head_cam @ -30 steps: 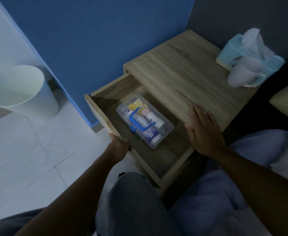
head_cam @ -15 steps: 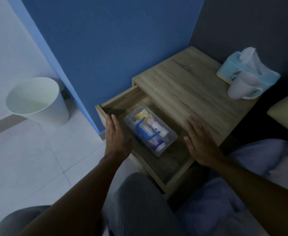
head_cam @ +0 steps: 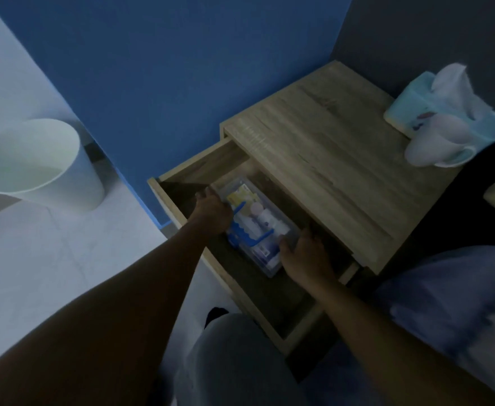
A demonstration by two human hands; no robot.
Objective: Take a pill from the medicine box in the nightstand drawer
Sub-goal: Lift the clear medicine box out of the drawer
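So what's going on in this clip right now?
A person is reaching into the open nightstand drawer with both hands. The left hand is at the far end of the clear medicine box and the right hand at its near end, as if to lift it. The box lies in the drawer, lid closed, blue handle down. A mug and tissue box sit on the nightstand top; a white bin stands on the floor.

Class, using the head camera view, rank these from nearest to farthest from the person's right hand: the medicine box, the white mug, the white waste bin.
From the right hand:
1. Medicine box, in the open drawer, touching the hand.
2. White mug, on the nightstand top, beside the tissue box.
3. White waste bin, on the floor at far left, beyond the left hand.
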